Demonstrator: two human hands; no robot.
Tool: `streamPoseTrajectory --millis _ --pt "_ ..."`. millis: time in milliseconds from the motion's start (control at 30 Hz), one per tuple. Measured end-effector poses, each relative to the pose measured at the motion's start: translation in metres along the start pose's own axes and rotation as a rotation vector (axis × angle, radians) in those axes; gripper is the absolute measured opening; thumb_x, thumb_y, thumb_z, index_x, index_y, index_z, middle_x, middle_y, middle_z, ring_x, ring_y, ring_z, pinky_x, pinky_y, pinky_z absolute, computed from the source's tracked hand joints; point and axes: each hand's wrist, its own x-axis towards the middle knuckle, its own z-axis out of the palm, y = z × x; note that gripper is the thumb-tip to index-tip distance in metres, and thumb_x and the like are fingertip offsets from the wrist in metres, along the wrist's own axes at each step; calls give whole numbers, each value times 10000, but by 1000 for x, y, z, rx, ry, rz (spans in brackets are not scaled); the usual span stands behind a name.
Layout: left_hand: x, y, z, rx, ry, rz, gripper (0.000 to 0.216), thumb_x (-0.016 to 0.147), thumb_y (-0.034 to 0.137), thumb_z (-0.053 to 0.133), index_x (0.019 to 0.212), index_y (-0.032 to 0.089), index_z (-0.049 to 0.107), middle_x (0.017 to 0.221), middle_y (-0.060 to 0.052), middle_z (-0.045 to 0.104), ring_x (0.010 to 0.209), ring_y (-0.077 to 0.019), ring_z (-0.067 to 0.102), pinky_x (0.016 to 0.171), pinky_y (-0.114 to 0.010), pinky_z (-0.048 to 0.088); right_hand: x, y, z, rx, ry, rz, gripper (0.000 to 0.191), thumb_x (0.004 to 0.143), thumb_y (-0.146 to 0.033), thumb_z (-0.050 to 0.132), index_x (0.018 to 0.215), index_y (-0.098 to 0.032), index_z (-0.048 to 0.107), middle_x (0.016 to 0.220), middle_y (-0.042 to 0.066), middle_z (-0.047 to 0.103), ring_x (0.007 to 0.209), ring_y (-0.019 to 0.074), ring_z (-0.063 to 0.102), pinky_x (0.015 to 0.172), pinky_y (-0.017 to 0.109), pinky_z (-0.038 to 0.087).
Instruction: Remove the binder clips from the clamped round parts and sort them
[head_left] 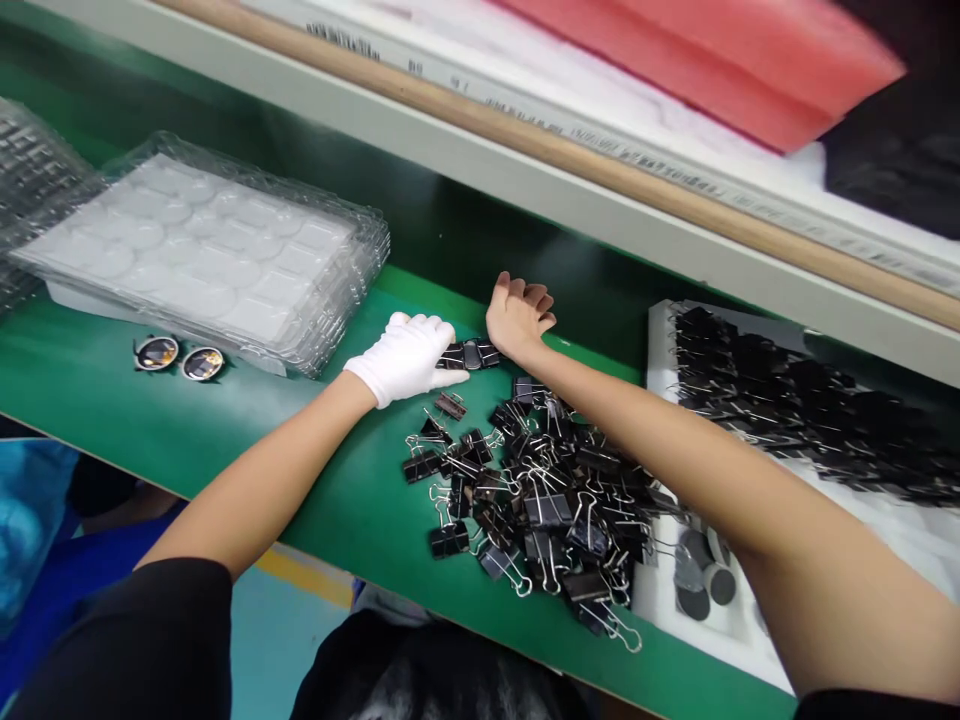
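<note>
My left hand (409, 358), in a white glove, has its fingers behind and its thumb in front of the left end of a short row of black binder clips (480, 354). At the row's right end, my bare right hand (519, 318) is raised on its edge, its fingers loosely bent and apart with nothing in them. The heel of that hand is beside the last clip; whether it touches is hard to see. A large loose heap of black binder clips (547, 510) with silver wire handles spreads in front of both hands. One brownish clip (450, 405) lies just below my left thumb.
Stacked clear plastic trays (225, 250) stand at the left, with two round-framed lenses (180, 358) before them. At the right, a white foam tray (660, 350) holds rows of black clips and dark discs (705, 575). A shelf edge (525, 165) runs across above the green table (345, 540).
</note>
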Motion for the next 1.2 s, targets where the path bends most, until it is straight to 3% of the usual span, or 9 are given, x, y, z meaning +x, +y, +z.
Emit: streamPoseTrajectory --millis 133,233,367,467,567,700,867,1067,1200 --pt "-2 -11 -15 -323 -20 -92 530 976 661 553 1188 190 674 1041 -101 757 950 -302 709 820 -387 478 8 -18 -28 183 -59 -63 594 1099 -574 162 1177 -266 664 1434 136 559 1431 362 440 1199 653 281" --pt "-5 -15 -26 -754 -22 -129 598 994 725 451 963 184 704 824 -55 732 763 -214 682 736 -333 497 4 -25 -66 410 -189 -324 703 1103 -598 107 1071 -251 717 1268 100 681 1293 305 573 1165 532 385" --pt "-6 -11 -33 -1214 -85 -172 746 986 798 362 823 155 703 574 -31 579 518 -137 499 567 -302 433 -28 -16 -115 377 -477 -617 407 1023 -535 563 1105 -181 748 1081 86 745 1006 236 669 983 383 503" --pt "-8 -2 -39 -1337 -190 -174 821 914 905 325 733 172 645 468 4 432 416 -101 306 450 -289 282 -57 -2 -132 244 -513 -673 349 863 -312 798 1175 -161 753 995 53 733 869 183 640 843 321 497" --pt "-12 11 -49 -1255 -228 -59 879 857 979 216 708 196 588 493 -4 457 433 -117 384 472 -298 343 -76 13 -138 262 -471 -636 256 849 -232 795 1088 -140 779 822 -3 658 742 137 558 713 280 438" --pt "-24 29 -61 -879 -84 67 623 888 811 532 754 203 566 622 3 593 597 -155 558 603 -292 457 -92 36 -146 343 -426 -529 224 883 -234 771 1074 -119 786 722 -46 571 667 111 489 647 266 378" --pt "-33 42 -63 -639 -124 97 503 900 681 595 803 189 614 642 28 565 581 -127 478 534 -254 357 -119 61 -156 320 -390 -555 229 891 -210 786 1113 -158 806 809 -13 691 745 130 591 724 271 406" --pt "-36 47 -65 -581 -185 116 478 897 652 621 899 180 695 694 16 593 627 -138 500 560 -253 397 -135 70 -160 300 -374 -552 231 936 -247 768 1155 -178 791 861 4 739 773 150 629 727 276 415" --pt "-31 35 -64 -685 -58 76 614 974 674 514 1290 175 684 840 -26 691 702 -169 586 674 -290 505 -140 81 -177 324 -300 -603 205 947 -196 744 1150 -217 764 1051 22 785 939 186 696 838 304 463"
